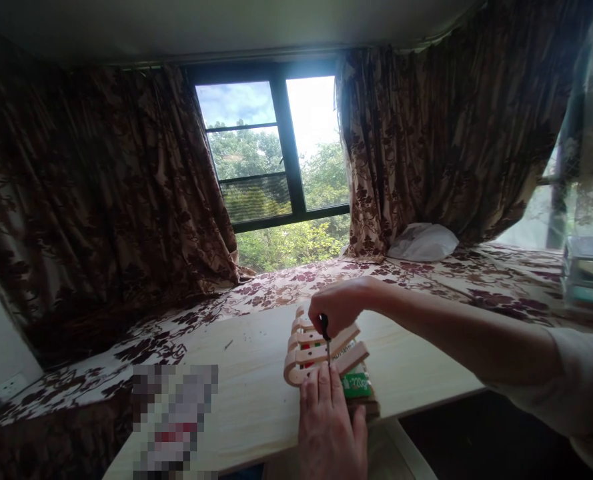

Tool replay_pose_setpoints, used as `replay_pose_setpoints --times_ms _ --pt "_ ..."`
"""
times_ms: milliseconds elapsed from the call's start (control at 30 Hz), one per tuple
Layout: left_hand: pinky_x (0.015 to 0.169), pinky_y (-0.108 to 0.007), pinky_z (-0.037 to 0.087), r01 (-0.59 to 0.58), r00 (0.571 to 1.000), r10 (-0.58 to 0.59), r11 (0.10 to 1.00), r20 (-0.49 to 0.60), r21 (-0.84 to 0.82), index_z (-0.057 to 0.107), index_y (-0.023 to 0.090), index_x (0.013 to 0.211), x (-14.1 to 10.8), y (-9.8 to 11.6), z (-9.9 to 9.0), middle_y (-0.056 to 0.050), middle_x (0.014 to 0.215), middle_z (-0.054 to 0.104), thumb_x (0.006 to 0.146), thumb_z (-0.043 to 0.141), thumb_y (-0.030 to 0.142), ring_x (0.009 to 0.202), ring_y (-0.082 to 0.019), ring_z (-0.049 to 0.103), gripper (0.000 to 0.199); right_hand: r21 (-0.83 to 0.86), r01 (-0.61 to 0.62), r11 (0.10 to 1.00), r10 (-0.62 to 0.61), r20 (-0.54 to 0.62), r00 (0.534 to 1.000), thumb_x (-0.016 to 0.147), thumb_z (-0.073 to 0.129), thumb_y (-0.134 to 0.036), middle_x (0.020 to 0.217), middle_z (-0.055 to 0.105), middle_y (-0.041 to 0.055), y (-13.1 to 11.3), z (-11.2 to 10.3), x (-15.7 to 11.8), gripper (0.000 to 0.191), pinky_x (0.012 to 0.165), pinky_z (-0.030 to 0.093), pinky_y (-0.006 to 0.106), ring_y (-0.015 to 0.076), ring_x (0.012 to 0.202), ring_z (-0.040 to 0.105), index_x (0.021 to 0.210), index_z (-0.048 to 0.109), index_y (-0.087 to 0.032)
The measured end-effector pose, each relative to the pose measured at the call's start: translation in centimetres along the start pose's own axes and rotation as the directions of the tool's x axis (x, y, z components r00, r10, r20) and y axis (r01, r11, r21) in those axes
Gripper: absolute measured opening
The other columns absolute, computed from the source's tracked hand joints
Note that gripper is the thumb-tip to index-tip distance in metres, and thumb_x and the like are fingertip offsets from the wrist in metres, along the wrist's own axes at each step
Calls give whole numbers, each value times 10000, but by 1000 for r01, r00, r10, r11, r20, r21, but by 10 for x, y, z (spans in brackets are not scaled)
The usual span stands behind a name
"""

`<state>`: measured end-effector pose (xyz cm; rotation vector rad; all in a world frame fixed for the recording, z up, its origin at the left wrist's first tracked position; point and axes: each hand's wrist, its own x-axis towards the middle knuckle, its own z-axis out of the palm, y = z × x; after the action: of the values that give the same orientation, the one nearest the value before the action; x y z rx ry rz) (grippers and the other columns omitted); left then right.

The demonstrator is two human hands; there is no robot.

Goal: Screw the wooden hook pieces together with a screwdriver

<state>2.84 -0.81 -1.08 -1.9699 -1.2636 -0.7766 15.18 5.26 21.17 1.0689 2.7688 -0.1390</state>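
My right hand (339,303) is closed around the black handle of a screwdriver (327,347), which stands nearly upright with its shaft pointing down. The tip meets a pale wooden piece with curved, bent slats (293,363), close to my left fingertips. My left hand (329,417) lies flat on the near side of this piece, fingers stretched forward and thumb apart. Between and under the slats shows a green and red printed package (359,385) marked 220g. A brown edge (373,407) sticks out beneath it.
The light wooden table (246,380) carries small dark bits and a blurred-out item (176,427) at front left. Behind is a flower-patterned cloth surface (276,287) with a white plastic bag (423,241). A clear box (589,273) stands far right, near curtains and a window.
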Motion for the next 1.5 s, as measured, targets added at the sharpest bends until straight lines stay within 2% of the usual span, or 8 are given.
replay_pose_setpoints --times_ms 267,433,633,833,967,1200,1300,1500 --pt "954 -378 448 9 1000 -9 1000 8 -18 473 97 1294 2 1 -6 -88 1309 516 835 481 418 1186 -253 447 561 55 -104 993 104 9 995 640 725 -209 769 677 33 -2 4 3 282 509 355 206 106 599 512 896 723 -91" --pt "912 -378 476 -30 999 30 999 -29 23 489 89 1279 1 -3 -3 -95 1295 528 827 490 423 1161 -259 469 562 14 -59 998 59 2 998 624 726 -195 780 660 7 1 -4 -2 333 502 349 202 105 601 506 952 707 -142" --pt "947 -383 454 1 1000 -1 1000 10 -9 466 93 1298 1 1 -5 -92 1323 501 840 473 423 1195 -258 436 565 -14 6 1000 -7 -19 1000 680 638 -110 795 673 17 -2 -6 -2 301 529 360 185 92 612 508 972 709 -121" --pt "1002 -409 410 105 994 -103 992 36 -73 457 98 1305 1 8 -5 -84 1334 488 837 477 412 1222 -256 404 564 38 -48 998 49 -32 998 695 660 -201 781 676 26 2 3 3 273 517 358 190 91 595 504 947 703 -104" --pt "965 -390 444 34 999 -33 999 15 -38 465 100 1300 -1 4 -4 -87 1326 497 832 483 423 1197 -255 433 569 38 -69 997 73 -109 991 703 647 -287 759 667 24 6 7 3 252 495 342 203 103 592 506 893 694 -127" --pt "968 -376 449 -11 1000 11 1000 -3 15 448 96 1314 1 -1 -5 -93 1339 484 824 486 446 1216 -257 424 603 335 71 939 -25 -140 990 721 611 -296 666 610 -17 15 22 0 215 477 361 182 85 547 487 879 624 -151" --pt "984 -376 439 4 1000 -4 1000 27 -7 427 106 1330 2 0 -7 -85 1353 469 823 484 452 1228 -255 416 617 342 108 934 -5 -288 958 736 598 -314 641 589 -24 16 32 -9 174 478 351 184 83 546 470 808 620 -157" --pt "964 -369 442 -47 998 47 999 34 1 403 95 1343 -6 -6 -15 -94 1386 427 808 482 502 1241 -260 404 677 403 76 912 172 -544 821 770 578 -343 655 606 -7 19 58 -32 182 515 352 212 106 576 500 801 621 -169"
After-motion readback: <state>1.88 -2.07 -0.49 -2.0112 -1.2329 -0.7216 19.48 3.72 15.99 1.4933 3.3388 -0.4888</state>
